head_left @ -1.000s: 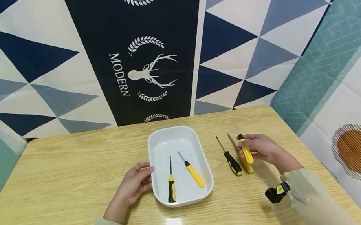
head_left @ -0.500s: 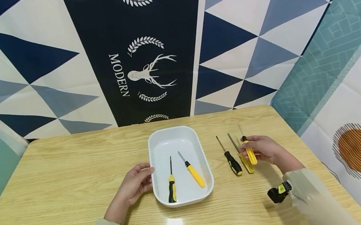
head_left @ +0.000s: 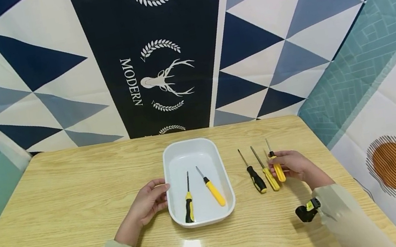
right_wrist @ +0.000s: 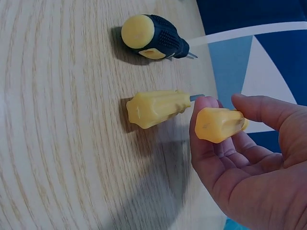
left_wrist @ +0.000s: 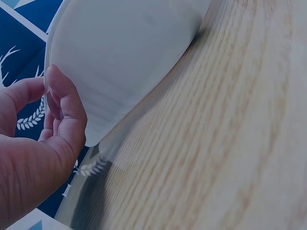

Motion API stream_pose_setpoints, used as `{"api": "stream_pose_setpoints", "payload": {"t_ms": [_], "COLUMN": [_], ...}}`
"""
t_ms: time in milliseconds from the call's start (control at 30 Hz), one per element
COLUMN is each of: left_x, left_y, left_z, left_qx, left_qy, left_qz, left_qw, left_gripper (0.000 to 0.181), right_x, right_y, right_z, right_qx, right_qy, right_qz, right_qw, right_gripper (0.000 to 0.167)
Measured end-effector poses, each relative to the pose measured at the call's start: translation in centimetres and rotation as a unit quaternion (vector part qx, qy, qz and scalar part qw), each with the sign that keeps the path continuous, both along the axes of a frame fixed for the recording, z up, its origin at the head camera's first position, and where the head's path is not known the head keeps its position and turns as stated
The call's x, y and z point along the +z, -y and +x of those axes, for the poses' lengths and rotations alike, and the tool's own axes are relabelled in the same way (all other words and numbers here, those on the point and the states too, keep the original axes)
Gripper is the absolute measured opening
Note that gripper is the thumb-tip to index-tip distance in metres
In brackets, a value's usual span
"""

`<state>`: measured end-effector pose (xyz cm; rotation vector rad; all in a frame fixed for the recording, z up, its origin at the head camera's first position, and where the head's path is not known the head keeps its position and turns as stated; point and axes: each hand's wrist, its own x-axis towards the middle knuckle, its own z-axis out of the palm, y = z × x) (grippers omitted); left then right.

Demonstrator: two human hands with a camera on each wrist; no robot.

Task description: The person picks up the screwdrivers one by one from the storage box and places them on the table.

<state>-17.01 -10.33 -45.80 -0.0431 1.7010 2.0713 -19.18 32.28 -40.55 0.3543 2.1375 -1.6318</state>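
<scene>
My left hand point(head_left: 152, 201) pinches the left rim of a white rectangular tray point(head_left: 190, 144); the left wrist view catches its fingers at the rim. Two screwdrivers lie in the tray: one black-and-yellow point(head_left: 188, 207), one with a yellow handle point(head_left: 214, 191). To the right, my right hand point(head_left: 293, 165) holds a screwdriver point(head_left: 278, 172) by its yellow handle, shaft pointing away. In the right wrist view this handle point(right_wrist: 218, 125) sits between thumb and fingers. Beside it on the table lie a translucent yellow-handled screwdriver point(head_left: 271, 179) and a black-handled one point(head_left: 256, 180).
The wooden table point(head_left: 85, 177) ends at a patterned cloth wall point(head_left: 162, 77) behind and a side panel point(head_left: 389, 117) on the right. Both sleeves carry small black wrist cameras.
My right hand, with the yellow-handled screwdriver, has moved slightly right and toward me, uncovering more of the translucent-handled screwdriver. The left hand and the tray stay put.
</scene>
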Motion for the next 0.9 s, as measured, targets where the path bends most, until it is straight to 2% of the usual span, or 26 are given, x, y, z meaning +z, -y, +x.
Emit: {"api": "stream_pose_setpoints", "payload": {"t_ms": [233,533,800,900], "left_x": [0.0,0.1,0.1,0.0], "left_y": [-0.1,-0.1,-0.1,-0.1], "left_z": [0.0,0.0,0.1,0.1], "left_qx": [0.002,0.002,0.003,0.004], "left_qy": [-0.001,0.001,0.002,0.001], "left_qz": [0.002,0.003,0.002,0.003], "left_qw": [1.0000,1.0000,1.0000,1.0000], "left_gripper": [0.044,0.045,0.045,0.045], "right_x": [-0.3,-0.8,-1.3,-1.4], "right_y": [-0.3,-0.5,-0.6,-0.5], "right_z": [-0.2,0.0,0.0,0.0], "right_qx": [0.000,0.000,-0.010,-0.007], "right_qy": [0.003,-0.001,-0.010,-0.018], "right_qz": [0.009,0.050,0.114,0.162], "right_qw": [1.0000,0.9988,0.9933,0.9866], "right_gripper": [0.046,0.049,0.057,0.057]}}
